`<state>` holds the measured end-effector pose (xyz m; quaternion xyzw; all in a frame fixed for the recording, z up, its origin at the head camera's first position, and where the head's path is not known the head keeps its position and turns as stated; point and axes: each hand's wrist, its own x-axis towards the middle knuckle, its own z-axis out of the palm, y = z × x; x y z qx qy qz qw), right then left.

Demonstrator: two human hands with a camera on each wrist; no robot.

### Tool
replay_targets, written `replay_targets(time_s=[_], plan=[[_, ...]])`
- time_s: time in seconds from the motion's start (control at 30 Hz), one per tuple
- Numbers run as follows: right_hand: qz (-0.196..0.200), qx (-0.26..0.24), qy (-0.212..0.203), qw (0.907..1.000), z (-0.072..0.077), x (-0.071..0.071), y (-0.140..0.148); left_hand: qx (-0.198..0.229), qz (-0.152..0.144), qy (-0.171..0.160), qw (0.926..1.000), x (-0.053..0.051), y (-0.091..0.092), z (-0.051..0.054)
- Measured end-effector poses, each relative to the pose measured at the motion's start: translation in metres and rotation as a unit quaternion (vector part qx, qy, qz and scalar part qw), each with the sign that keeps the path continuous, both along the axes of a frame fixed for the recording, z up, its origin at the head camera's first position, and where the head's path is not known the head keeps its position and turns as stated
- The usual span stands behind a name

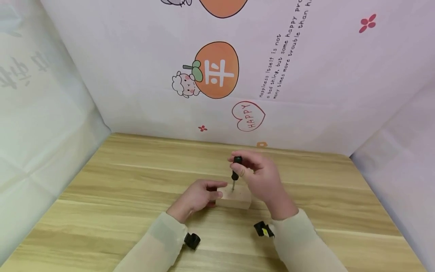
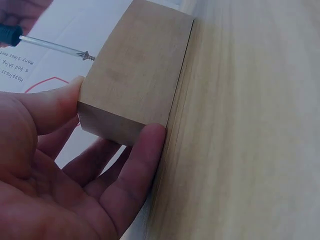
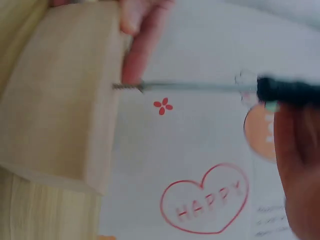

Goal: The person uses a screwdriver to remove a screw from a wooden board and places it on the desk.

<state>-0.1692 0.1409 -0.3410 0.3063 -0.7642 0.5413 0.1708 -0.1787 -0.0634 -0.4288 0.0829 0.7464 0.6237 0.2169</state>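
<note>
A pale wooden block [image 1: 232,203] lies on the table, its left end gripped by my left hand [image 1: 198,197]. In the left wrist view the thumb is at the block's top edge and a fingertip at its lower corner. A screw [image 2: 88,56] stands partly sunk in the block's top face, threads showing. My right hand [image 1: 263,177] holds a screwdriver [image 1: 235,175] upright by its dark handle. The tip of its metal shaft meets the screw head, as the right wrist view shows from the side.
The wood-grain table [image 1: 136,181] spreads around the block. White printed cloth [image 1: 153,94] hangs behind it, with more cloth at both sides. A black wrist-camera mount [image 1: 192,241] sits on the left sleeve, another mount [image 1: 263,229] on the right.
</note>
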Motion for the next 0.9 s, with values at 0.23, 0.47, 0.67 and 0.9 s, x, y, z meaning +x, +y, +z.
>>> replay_targets(time_s=[0.23, 0.47, 0.67, 0.9], plan=[[-0.178, 0.064, 0.098, 0.9771, 0.002, 0.020, -0.011, 0.001, 0.012, 0.002, 0.9999, 0.001, 0.002, -0.002], [-0.190, 0.043, -0.022, 0.9805, 0.012, 0.026, -0.021, 0.002, 0.007, 0.007, 0.9999, 0.001, 0.003, -0.001], [-0.138, 0.036, -0.068, 0.9874, 0.016, 0.022, -0.015, -0.001, 0.005, 0.006, 1.0000, 0.000, 0.003, 0.000], [0.007, 0.021, -0.115, 0.9932, 0.016, 0.006, 0.005, -0.007, 0.002, 0.004, 1.0000, 0.000, 0.002, 0.000]])
